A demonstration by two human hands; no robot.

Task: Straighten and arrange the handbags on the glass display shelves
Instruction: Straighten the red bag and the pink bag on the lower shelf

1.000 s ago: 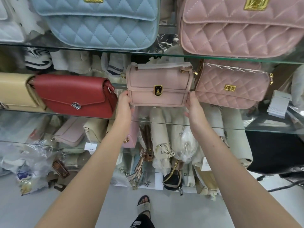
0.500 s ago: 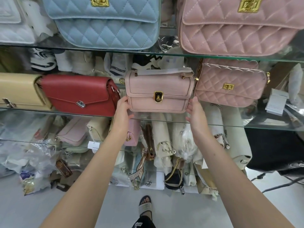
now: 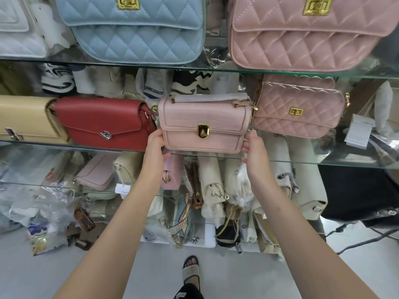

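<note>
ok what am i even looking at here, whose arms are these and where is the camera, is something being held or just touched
There is no machine here. A person wears a wide-angle camera on the head, looking forward and down, so the two bare arms reaching up from the bottom are that person's own.

The left hand and right hand press against the two lower corners of a smooth pale pink handbag with a gold clasp. It sits on the middle glass shelf; whether it is lifted or just steadied I cannot tell.

Beside it stand a red handbag on the left and a quilted pink handbag on the right. A blue quilted handbag sits on the shelf above. Lower down lie more bags, some wrapped in plastic.
</note>
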